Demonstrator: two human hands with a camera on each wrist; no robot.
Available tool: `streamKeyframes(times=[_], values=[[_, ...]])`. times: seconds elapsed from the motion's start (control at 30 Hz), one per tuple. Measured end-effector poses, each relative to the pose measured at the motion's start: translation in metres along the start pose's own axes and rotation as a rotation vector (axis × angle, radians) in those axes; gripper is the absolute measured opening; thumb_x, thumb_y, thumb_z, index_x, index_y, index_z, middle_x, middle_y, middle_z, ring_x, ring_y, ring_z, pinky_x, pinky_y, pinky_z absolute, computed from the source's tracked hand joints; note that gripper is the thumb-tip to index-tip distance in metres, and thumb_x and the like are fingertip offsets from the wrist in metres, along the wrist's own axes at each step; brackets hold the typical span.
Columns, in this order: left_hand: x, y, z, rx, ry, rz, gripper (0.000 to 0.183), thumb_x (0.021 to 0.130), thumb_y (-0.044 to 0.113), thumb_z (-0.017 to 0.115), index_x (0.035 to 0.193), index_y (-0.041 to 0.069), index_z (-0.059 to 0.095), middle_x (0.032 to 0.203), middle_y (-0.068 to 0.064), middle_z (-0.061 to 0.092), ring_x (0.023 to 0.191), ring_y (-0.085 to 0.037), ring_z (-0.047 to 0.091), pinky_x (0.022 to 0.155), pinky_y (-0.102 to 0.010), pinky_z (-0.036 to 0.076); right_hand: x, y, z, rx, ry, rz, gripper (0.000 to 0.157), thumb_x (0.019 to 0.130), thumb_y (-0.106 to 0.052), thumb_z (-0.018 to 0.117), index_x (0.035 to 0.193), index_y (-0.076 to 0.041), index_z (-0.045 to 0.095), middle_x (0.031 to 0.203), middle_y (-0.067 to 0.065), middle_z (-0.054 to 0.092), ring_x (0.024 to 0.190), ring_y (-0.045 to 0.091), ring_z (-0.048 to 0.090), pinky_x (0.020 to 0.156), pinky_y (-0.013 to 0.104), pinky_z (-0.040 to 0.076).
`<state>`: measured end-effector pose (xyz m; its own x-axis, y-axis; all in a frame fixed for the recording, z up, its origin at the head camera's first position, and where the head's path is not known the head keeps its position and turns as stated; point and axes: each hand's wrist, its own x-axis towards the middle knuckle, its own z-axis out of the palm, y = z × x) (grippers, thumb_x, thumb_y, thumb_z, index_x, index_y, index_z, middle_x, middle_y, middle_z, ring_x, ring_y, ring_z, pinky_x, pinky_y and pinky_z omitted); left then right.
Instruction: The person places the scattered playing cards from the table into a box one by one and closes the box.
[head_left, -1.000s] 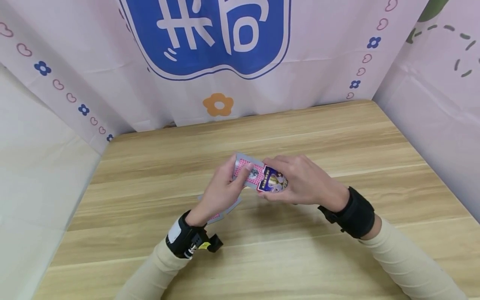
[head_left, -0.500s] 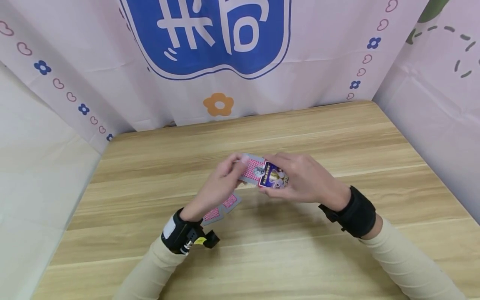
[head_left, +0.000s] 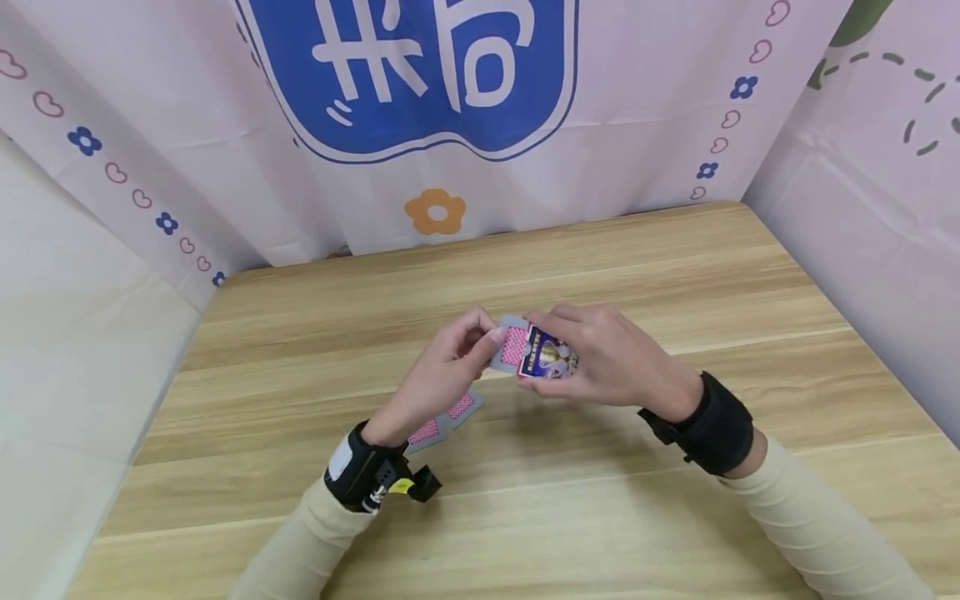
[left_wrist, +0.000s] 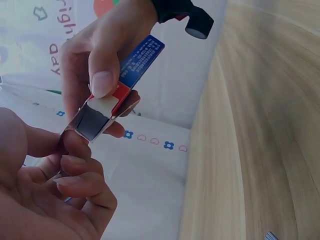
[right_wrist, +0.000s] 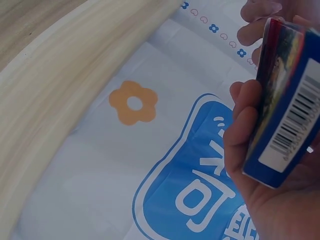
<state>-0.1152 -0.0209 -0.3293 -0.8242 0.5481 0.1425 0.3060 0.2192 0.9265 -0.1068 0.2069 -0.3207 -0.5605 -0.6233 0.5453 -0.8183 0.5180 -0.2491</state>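
Between thumb and fingers my left hand (head_left: 438, 367) pinches a playing card (head_left: 513, 346) with a pink patterned back and pale border. The card sticks out of the mouth of a small card box (head_left: 551, 354), which my right hand (head_left: 618, 354) grips by its sides above the table. In the left wrist view, dark card edges (left_wrist: 91, 122) fill the box opening. The right wrist view shows the barcode end of the box (right_wrist: 295, 120) in the right hand's fingers. On the table by the left wrist lie two pink-backed cards (head_left: 460, 406), partly hidden by the left hand.
The wooden table (head_left: 600, 517) spreads out under both hands. A printed cloth backdrop (head_left: 600, 167) hangs along its far edge, with white cloth (head_left: 75, 375) on the left side and more cloth (head_left: 885, 275) on the right.
My left hand has moved right toward the box and its fingers have curled. Less of the card sticks out of the box. More of the cards on the table shows. The right hand has hardly moved.
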Motion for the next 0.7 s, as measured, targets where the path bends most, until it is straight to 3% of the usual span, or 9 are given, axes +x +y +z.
streamKeyframes(times=[0.07,0.23,0.4,0.7], values=[[0.0,0.001,-0.001,-0.013,-0.017,-0.009,0.019,0.1,0.032,0.047,0.093,0.015,0.052,0.076,-0.007,0.047,0.064,-0.019,0.044,0.055,-0.031,0.036,0.001,0.0,0.0,0.009,-0.003,0.0,0.063,0.073,-0.046,0.074,0.114,-0.001,0.062,0.084,0.006,0.065,0.058,0.006,0.051,0.043,0.02,0.044],[0.0,-0.002,-0.006,-0.168,-0.066,-0.091,0.025,0.101,0.033,0.045,0.098,0.01,0.054,0.082,-0.01,0.043,0.068,-0.021,0.04,0.055,-0.027,0.034,0.001,-0.001,-0.001,0.024,0.014,-0.005,0.063,0.072,-0.045,0.075,0.115,-0.001,0.061,0.084,0.005,0.065,0.059,0.005,0.052,0.044,0.02,0.046],[0.0,-0.004,0.0,-0.284,-0.092,-0.167,0.027,0.101,0.034,0.042,0.099,0.008,0.049,0.084,-0.01,0.043,0.071,-0.021,0.04,0.056,-0.025,0.033,0.0,-0.001,-0.001,0.042,0.033,-0.017,0.063,0.072,-0.043,0.075,0.117,-0.001,0.06,0.086,0.006,0.065,0.062,0.005,0.052,0.045,0.022,0.047],[0.0,-0.004,0.006,-0.227,-0.099,-0.136,0.03,0.099,0.04,0.047,0.099,0.01,0.05,0.086,-0.006,0.046,0.075,-0.02,0.043,0.061,-0.029,0.035,0.001,-0.001,-0.001,0.04,0.026,-0.032,0.063,0.073,-0.043,0.075,0.117,0.0,0.06,0.087,0.007,0.065,0.061,0.005,0.051,0.044,0.021,0.046]])
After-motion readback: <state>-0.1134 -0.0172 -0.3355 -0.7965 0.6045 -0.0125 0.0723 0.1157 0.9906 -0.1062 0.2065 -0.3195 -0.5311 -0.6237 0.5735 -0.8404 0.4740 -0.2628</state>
